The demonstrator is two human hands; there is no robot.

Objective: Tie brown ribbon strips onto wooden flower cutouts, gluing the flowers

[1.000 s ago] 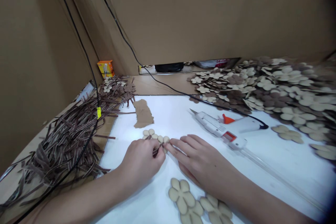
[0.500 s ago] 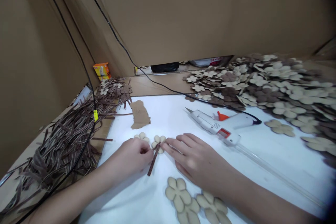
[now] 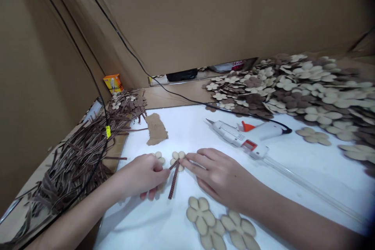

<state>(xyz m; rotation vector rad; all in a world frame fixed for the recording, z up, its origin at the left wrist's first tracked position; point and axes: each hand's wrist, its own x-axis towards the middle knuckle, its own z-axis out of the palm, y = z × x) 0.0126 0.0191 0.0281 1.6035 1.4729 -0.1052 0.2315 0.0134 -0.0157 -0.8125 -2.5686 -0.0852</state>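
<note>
Left fingers (image 3: 160, 168) pinch a brown striped ribbon (image 3: 174, 181) on a small tan flower cutout (image 3: 178, 155); right fingers (image 3: 195, 160) lie spread out, just touching it.

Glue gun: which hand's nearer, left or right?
Right. The right hand rests just below the white hot glue gun, not touching it. The left hand is farther off, on the far side of the flower cutout.
</note>
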